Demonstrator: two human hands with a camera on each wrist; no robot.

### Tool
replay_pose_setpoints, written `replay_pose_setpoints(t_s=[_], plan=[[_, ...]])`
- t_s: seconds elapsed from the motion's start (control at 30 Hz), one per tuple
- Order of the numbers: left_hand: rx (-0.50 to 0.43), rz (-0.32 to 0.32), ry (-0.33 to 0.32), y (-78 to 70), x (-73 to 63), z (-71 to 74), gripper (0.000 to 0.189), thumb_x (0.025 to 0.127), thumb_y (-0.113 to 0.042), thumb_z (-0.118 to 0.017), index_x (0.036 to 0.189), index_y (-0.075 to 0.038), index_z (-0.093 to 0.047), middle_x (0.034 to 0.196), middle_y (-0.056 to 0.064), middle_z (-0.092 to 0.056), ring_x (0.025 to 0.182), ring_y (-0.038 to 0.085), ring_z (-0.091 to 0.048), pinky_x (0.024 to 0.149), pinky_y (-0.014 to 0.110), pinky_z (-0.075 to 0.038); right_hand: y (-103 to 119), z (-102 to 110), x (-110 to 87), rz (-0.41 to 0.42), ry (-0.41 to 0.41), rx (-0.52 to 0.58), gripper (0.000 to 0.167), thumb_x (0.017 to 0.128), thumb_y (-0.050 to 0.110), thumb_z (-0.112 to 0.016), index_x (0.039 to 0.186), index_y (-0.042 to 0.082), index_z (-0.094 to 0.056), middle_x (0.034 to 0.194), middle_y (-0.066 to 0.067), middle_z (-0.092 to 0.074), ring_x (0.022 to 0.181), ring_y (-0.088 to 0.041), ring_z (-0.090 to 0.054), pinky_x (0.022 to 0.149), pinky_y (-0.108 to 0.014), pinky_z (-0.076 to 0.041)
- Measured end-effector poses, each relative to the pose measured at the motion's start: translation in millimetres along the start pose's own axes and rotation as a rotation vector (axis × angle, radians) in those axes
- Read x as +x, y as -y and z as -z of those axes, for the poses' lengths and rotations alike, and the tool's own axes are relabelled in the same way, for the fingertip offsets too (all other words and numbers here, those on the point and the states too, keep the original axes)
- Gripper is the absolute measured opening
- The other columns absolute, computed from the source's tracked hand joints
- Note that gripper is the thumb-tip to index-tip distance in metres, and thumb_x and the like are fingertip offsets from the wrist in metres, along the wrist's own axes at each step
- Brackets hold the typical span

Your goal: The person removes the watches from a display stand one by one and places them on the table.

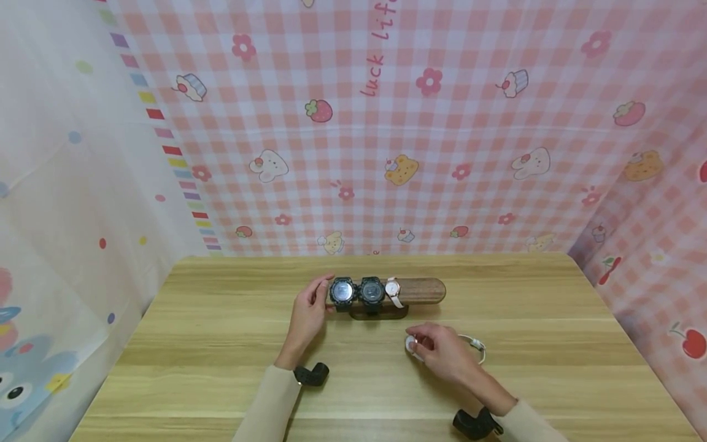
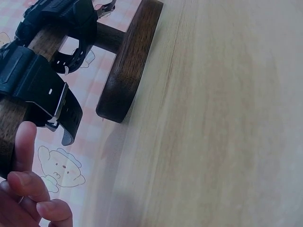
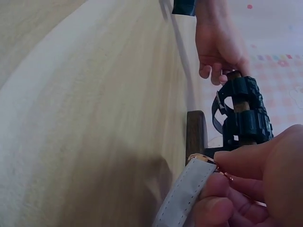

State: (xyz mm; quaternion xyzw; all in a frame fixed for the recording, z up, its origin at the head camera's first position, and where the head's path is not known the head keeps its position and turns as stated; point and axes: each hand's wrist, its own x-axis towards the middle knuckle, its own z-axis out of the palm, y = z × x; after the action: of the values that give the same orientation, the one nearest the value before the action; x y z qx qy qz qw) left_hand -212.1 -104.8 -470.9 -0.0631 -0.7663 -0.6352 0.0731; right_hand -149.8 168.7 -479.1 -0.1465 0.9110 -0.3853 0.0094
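My left hand (image 1: 308, 314) holds the left end of a wooden watch stand (image 1: 424, 291). Two black watches, one (image 1: 343, 291) next to that hand and another (image 1: 372, 292) beside it, are strapped round the bar. To their right a small white-strapped watch (image 1: 393, 288) hangs on the bar, its strap end loose. Nearer me, my right hand (image 1: 442, 353) pinches a wristwatch (image 1: 410, 345) by its case. Its white stitched strap (image 3: 183, 195) slants down from the fingertips in the right wrist view. A thin white loop with a clasp (image 1: 479, 345) shows behind that hand; whether it belongs to this watch, I cannot tell.
The stand's lower foot (image 2: 130, 64) rests on the wood-grain table (image 1: 221, 356). A pink checked cloth (image 1: 353, 209) hangs behind the table. Black wrist mounts, one (image 1: 313, 374) on the left and one (image 1: 475, 423) on the right, sit at the cuffs.
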Motion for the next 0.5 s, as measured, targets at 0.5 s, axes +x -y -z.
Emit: replay_pose_setpoints(t_s=[0.5], plan=[[0.004,0.006,-0.005,-0.2,0.1,-0.8,0.032,0.107,-0.014,-0.046,0.128,0.003,-0.062,0.096,0.015,-0.060,0.076,0.048,-0.062,0.071,0.055,-0.058,-6.1,-10.8,-1.3,0.093,0.037,-0.039,0.021,0.086,0.003,-0.074,0.106,-0.002,-0.073,0.088,-0.001,-0.068,0.068,0.002,-0.051,0.059,-0.018,-0.047]])
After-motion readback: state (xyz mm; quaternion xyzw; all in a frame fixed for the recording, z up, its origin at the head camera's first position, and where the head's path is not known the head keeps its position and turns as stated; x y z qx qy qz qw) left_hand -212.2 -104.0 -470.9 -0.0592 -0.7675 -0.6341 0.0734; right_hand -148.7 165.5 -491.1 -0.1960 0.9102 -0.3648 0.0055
